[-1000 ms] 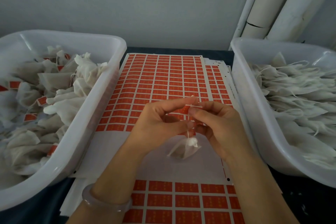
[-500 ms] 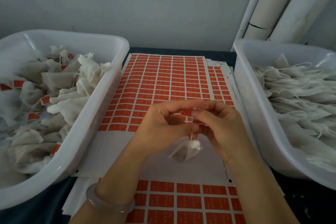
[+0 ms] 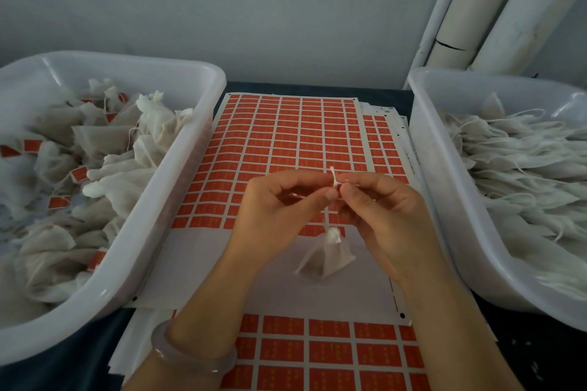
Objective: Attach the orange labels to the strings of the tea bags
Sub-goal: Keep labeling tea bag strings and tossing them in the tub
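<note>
At the left, the left bin [image 3: 158,200] held bags already carrying orange tags. Over the label sheet [image 3: 286,136], our left hand [image 3: 279,216] pinched the string [image 3: 326,216] between thumb and forefinger. A second before, an orange label had shown between the fingertips. Now it was hidden, and the string's frayed end stuck up above them instead. We judged the label was folded round the string and being pressed shut, so this bag was nearly done. The tea bag [image 3: 327,255] hung just under the hands, above the sheet's bare strip, with its long axis upright, knotted tip up and broad base down. Our right hand [image 3: 390,219] pinched the same spot from the other side. The right bin [image 3: 444,187] held untagged bags.
</note>
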